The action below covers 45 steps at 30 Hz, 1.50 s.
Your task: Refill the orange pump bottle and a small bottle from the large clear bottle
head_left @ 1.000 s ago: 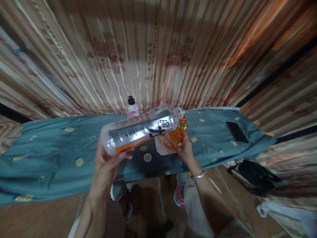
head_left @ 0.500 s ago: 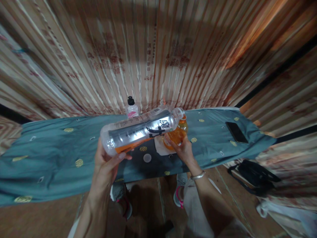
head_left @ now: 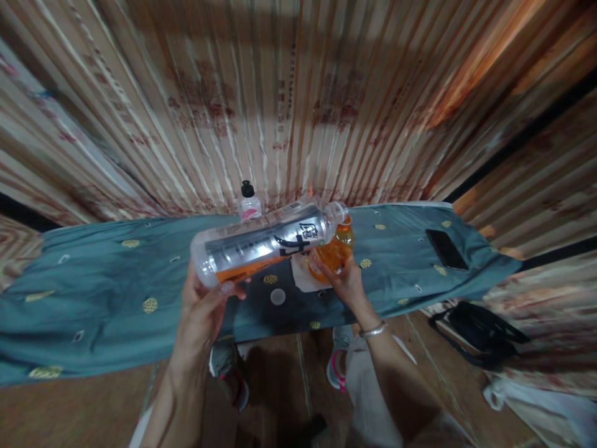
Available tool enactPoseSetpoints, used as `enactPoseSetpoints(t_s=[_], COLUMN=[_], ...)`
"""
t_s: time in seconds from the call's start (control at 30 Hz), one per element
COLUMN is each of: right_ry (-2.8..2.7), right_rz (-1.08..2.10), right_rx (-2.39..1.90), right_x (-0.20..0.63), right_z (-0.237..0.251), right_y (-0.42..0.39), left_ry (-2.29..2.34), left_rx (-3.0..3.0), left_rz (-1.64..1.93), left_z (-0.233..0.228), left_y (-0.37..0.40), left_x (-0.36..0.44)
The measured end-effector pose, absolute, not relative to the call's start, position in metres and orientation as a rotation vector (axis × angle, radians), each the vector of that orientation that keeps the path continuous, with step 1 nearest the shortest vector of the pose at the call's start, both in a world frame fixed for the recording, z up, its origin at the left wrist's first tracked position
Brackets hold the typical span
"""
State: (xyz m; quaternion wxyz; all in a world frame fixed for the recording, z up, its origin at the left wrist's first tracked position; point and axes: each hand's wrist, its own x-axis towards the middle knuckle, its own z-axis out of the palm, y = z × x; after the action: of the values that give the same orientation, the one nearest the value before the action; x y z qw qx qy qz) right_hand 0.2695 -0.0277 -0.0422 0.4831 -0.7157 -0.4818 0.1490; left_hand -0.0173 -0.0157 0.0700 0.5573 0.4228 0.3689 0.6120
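My left hand (head_left: 204,309) grips the base of a large clear plastic bottle (head_left: 265,246) with a silver and black label. The bottle lies nearly level, its open neck tipped over a glass (head_left: 332,252) filled with orange drink; a thin layer of orange liquid lies along its lower side. My right hand (head_left: 342,280) holds that glass from the near side, on a white square (head_left: 301,277) on the table. A small white cap (head_left: 278,296) lies on the cloth between my hands.
A blue-grey cloth with gold dots (head_left: 107,292) covers the narrow table. A small bottle with a black cap (head_left: 249,204) stands at the back edge against striped curtains. A black phone (head_left: 446,248) lies at the right end. A black bag (head_left: 476,330) sits on the floor to the right.
The big bottle's base has risen very slightly in my left hand; everything else stays put.
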Motion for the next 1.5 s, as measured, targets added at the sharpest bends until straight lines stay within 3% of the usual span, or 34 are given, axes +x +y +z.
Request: enactPoseSetpoints(t_s=[1.5], right_ry=[-1.195], right_rz=[0.288], right_rx=[-1.750], right_x=[0.271], right_z=[-0.045], right_y=[-0.026], left_ry=[0.794], left_rx=[0.939], left_rz=[1.499], left_z=[0.065], left_y=[-0.011], left_x=[-0.014])
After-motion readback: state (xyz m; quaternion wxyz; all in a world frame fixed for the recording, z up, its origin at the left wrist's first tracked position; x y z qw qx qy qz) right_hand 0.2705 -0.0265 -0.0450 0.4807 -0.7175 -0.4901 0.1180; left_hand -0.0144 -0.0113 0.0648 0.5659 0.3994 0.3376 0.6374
